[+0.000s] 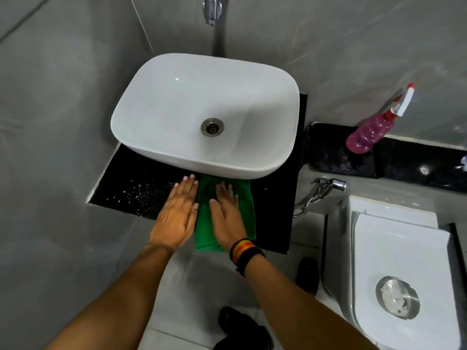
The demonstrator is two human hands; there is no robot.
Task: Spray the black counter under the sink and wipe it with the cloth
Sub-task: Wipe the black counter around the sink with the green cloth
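Note:
A black counter (131,183) holds a white basin (177,97). White spray droplets speckle the counter's left part. A green cloth (242,205) lies flat on the counter in front of the basin, with its near end hanging over the front edge. My right hand (227,218) presses flat on the cloth, fingers spread. Flat on the bare counter lies my left hand (177,213), with its thumb side touching the cloth's left edge. A pink spray bottle (366,132) with a white and red trigger stands on a black ledge to the right, away from both hands.
A chrome tap (212,8) sticks out of the grey wall above the basin. A white toilet (394,269) stands at the right, with a chrome hose sprayer (328,185) beside it. Grey walls close in on the left. My feet in dark sandals (242,327) stand on the white floor.

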